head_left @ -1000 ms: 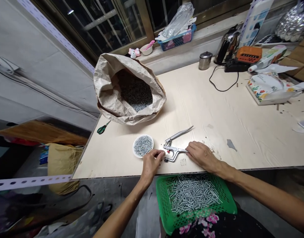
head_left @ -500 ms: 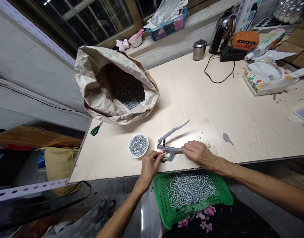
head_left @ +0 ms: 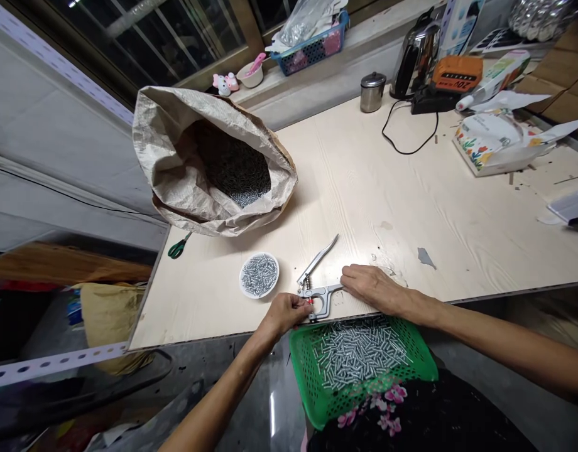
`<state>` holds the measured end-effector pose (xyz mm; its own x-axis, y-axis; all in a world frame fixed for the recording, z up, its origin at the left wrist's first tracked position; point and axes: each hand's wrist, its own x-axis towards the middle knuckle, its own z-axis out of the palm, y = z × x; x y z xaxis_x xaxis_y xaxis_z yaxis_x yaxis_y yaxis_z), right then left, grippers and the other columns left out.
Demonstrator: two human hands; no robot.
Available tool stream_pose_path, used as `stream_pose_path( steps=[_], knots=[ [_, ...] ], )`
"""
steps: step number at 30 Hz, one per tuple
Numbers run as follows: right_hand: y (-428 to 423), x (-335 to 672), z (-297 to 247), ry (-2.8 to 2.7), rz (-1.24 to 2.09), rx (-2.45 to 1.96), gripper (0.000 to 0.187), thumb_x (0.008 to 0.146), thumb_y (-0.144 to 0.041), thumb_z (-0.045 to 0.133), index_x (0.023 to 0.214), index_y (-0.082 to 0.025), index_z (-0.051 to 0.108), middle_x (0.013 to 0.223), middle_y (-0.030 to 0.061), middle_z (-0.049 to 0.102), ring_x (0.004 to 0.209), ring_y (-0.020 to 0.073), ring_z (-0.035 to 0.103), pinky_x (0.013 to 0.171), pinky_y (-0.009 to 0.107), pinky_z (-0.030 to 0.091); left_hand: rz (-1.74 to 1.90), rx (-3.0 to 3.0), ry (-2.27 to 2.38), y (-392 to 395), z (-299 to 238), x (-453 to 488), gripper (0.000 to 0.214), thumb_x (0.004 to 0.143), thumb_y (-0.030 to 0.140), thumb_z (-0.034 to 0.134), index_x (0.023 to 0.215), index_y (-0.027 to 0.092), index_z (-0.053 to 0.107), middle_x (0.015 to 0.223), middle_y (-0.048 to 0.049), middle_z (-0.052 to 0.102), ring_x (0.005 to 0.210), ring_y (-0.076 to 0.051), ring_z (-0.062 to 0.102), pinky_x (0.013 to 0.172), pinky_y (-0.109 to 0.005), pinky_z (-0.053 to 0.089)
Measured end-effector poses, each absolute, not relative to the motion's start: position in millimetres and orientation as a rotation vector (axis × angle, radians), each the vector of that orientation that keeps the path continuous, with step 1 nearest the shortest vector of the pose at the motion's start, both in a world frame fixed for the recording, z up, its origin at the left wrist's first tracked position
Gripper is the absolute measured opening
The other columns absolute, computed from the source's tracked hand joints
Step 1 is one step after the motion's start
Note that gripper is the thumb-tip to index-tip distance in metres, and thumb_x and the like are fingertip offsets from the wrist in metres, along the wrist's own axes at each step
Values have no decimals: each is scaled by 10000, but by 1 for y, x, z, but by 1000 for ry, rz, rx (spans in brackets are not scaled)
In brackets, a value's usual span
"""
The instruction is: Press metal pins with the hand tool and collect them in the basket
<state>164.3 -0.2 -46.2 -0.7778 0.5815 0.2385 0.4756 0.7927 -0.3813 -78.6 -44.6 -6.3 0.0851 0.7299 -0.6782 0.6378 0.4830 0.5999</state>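
Grey snap-fastener pliers (head_left: 323, 292) with a spring and a small red part in the jaw are at the front edge of the table. Their upper handle stands raised, away from the lower one. My right hand (head_left: 371, 287) is closed round the end of the lower handle. At the jaw, my left hand (head_left: 288, 312) pinches with thumb and fingers beside the red part; what lies in the pinch is too small to make out. To its left stands a white bowl (head_left: 242, 285) full of small metal pins. Below the edge, a green basket (head_left: 302, 370) holds many longer metal pieces.
A large open sack (head_left: 169, 144) of dark metal pieces stands at the back left, near green-handled scissors (head_left: 176, 249). Farther back are a metal canister (head_left: 372, 94), a kettle (head_left: 415, 53), an orange battery pack (head_left: 457, 73) and a tissue pack (head_left: 494, 138).
The pliers have tilted and their jaw has come closer to the table's front edge, with my left hand moving down along with it. My right hand keeps its hold on the lower handle.
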Motion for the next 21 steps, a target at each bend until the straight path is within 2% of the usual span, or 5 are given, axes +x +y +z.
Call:
stream_pose_path(
  steps=[3,7,10,17,21],
  knots=[
    [6,170,-38,-2668,534,-814,139,910,-302,535,925,-168,568,964,70,592,856,182,511,715,314,425,127,1177,1599,-47,-5,-76,439,635,578,610,517,172,492,458,55,406,433,-73,367,436,-220,337],
    [31,173,-35,-2694,476,-818,788,737,-594,667,1335,-153,404,1418,193,377,1287,346,324,968,495,361,136,1160,1632,-48,-3,-72,456,606,606,606,533,167,508,462,51,417,433,-76,372,431,-224,338],
    [54,168,-36,-2840,499,-784,1028,639,-705,668,1411,-123,316,1475,230,287,1357,417,190,1027,584,255,127,1143,1648,-48,0,-70,468,585,618,615,528,167,508,460,54,413,432,-76,372,431,-228,359],
    [67,158,-25,-2921,499,-676,917,640,-662,686,1337,-137,406,1249,166,527,1127,336,443,904,483,357,139,1116,1696,-49,0,-68,430,584,578,630,540,161,535,475,46,440,437,-80,390,426,-232,378],
    [61,161,-20,-2925,476,-673,765,700,-556,710,1295,-158,440,1113,125,582,1006,290,468,814,413,355,102,1122,1701,-50,1,-69,397,649,536,619,546,162,539,474,47,443,437,-90,399,442,-245,391]
  ],
)
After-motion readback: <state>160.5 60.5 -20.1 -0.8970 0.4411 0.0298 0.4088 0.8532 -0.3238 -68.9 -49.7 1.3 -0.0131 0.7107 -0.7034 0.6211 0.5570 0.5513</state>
